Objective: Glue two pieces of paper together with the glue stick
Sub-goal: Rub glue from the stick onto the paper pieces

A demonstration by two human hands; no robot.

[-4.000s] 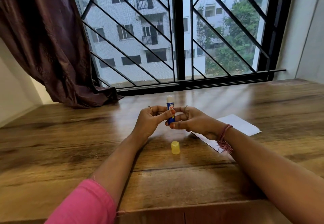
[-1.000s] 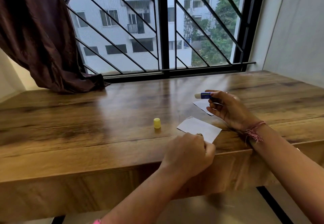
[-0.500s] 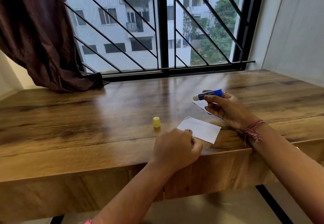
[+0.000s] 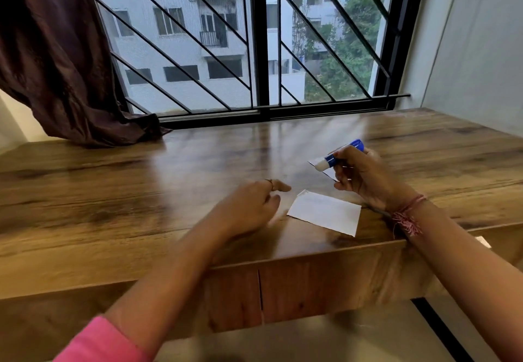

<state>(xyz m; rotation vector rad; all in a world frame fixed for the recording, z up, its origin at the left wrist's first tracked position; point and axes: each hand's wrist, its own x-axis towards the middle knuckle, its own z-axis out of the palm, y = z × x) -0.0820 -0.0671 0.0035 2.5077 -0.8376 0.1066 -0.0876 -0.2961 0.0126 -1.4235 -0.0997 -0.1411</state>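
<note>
Since half a second ago your left hand (image 4: 249, 208) has lifted off the near paper's left corner and slid leftward; it now covers the spot where the yellow cap stood, so that cap is out of sight. Your right hand (image 4: 365, 177) has tilted the glue stick's far end higher.

Item 1, glue stick (image 4: 336, 155): blue barrel, white glue tip exposed and uncapped. Your right hand grips it, fingers and thumb curled round the barrel, the tip jutting out to the left of the grip and angled down, the blue end rising beyond the knuckles.

Item 2, near paper (image 4: 325, 211): white rectangle, flat on the wooden table (image 4: 141, 191), just below and nearer you than the right hand's grip, close to the table's front edge. Neither hand touches it.

Item 3, far paper (image 4: 325, 172): only a corner shows, directly beneath the glue tip and partly hidden behind your right fingers. You cannot tell whether the tip touches it.

Item 4, left hand: blurred, hovering low over the table just left of the near paper, fingers loosely bent, holding nothing visible; ring on one finger.

Item 5, thread band (image 4: 407, 214): red, on your right wrist.

Item 6, curtain (image 4: 56, 64): dark brown, far left, its hem lying on the table by the barred window (image 4: 260, 50).
</note>
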